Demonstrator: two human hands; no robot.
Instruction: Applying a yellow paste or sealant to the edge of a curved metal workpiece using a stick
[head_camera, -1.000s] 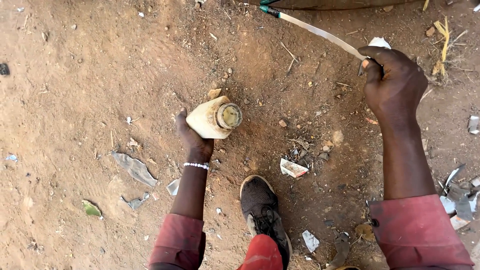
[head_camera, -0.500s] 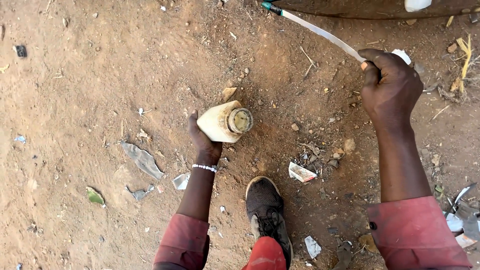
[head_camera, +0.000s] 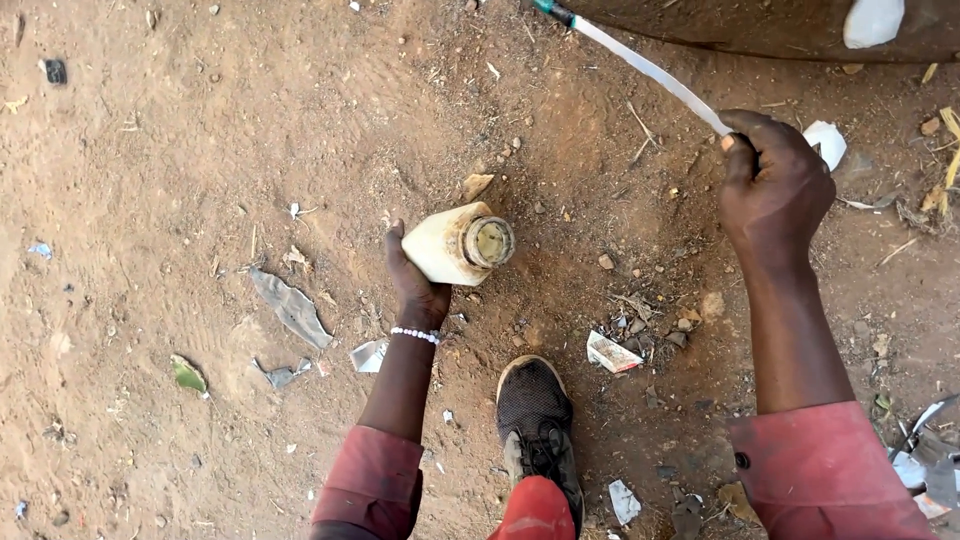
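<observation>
Head view: left hand (head_camera: 418, 285) grips a dirty cream plastic bottle (head_camera: 452, 245), open mouth up. Right hand (head_camera: 775, 190) pinches a flat white hose (head_camera: 655, 72); filling pending, hose end must reach the mouth.

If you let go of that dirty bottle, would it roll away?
Probably a little: the bottle looks round and is tipped sideways in the left hand. The rough dirt would likely stop it soon. It looks like light plastic.

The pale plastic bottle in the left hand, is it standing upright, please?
No, the pale plastic bottle lies tilted on its side in the left hand, its open mouth facing right.
</observation>
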